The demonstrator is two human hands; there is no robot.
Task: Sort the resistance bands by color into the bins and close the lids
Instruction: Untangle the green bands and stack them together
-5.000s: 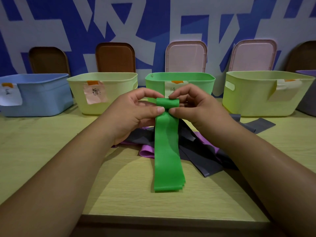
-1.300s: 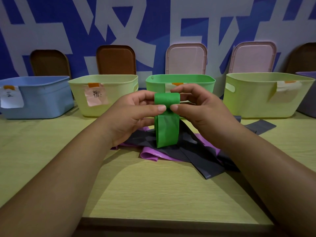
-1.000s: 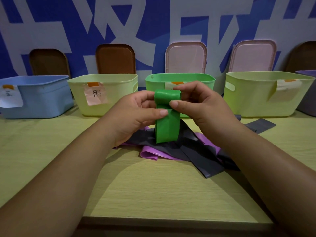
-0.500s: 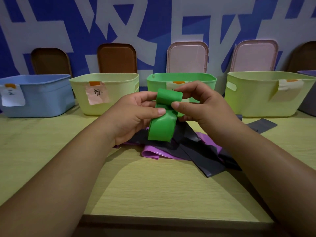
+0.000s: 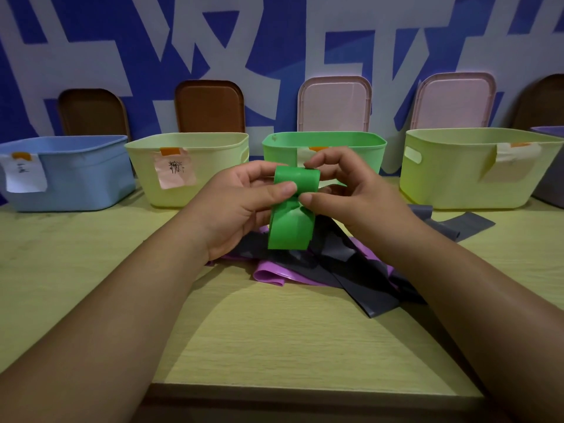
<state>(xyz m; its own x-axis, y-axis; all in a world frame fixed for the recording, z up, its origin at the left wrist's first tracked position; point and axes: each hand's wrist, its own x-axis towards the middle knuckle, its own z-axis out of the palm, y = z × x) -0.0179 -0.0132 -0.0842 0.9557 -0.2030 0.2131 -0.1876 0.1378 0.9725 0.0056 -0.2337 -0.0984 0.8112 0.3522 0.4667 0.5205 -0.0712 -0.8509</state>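
Note:
A green resistance band (image 5: 291, 221) is partly rolled up and held above the table in front of the green bin (image 5: 351, 141). My left hand (image 5: 241, 203) pinches it from the left and my right hand (image 5: 351, 196) pinches it from the right, thumbs meeting at its middle. A short tail hangs below the roll. Under my hands lies a pile of dark grey bands (image 5: 360, 279) and purple bands (image 5: 270, 274) on the wooden table (image 5: 274, 337).
Along the back stand a blue bin (image 5: 76, 175), a pale yellow bin (image 5: 213, 178), the green bin and a yellow-green bin (image 5: 467, 178), all without lids on. Brown lids (image 5: 210, 106) and pink lids (image 5: 334, 103) lean on the wall behind them.
The long green band has been rolled up from its top; its hanging tail is now much shorter. Both hands stay in about the same place.

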